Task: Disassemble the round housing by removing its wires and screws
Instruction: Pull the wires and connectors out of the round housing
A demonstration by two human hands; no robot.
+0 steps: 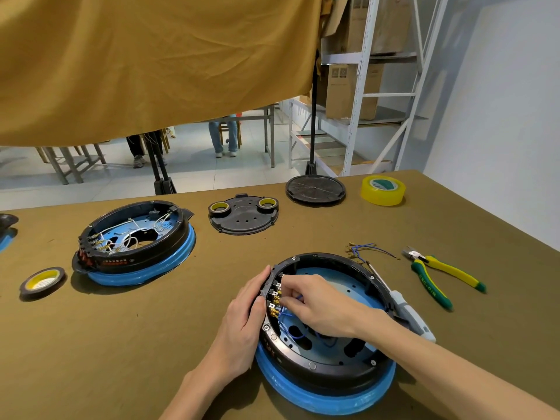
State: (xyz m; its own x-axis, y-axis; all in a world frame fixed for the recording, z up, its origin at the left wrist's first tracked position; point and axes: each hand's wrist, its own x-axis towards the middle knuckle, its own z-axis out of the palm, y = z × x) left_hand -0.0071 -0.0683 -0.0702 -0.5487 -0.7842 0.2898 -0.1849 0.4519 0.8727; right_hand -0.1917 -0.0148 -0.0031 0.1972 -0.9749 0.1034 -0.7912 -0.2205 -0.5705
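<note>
A round black housing (321, 366) with a blue base ring lies in front of me on the table. Brass terminals (274, 310) with blue wires (288, 331) line its left inner wall. My left hand (245, 316) presses flat against the outside of that wall, fingers straight. Reaching inside the housing, my right hand (315, 304) pinches a blue wire at the terminals. A few removed blue wires (363, 248) lie on the table behind the housing.
A grey-handled screwdriver (406, 310) leans on the housing's right rim. Yellow-green pliers (439, 275) lie to the right. A second housing (136, 247) with white wires sits at left, two black covers (242, 218) (315, 189) and tape rolls (383, 190) (42, 281) around.
</note>
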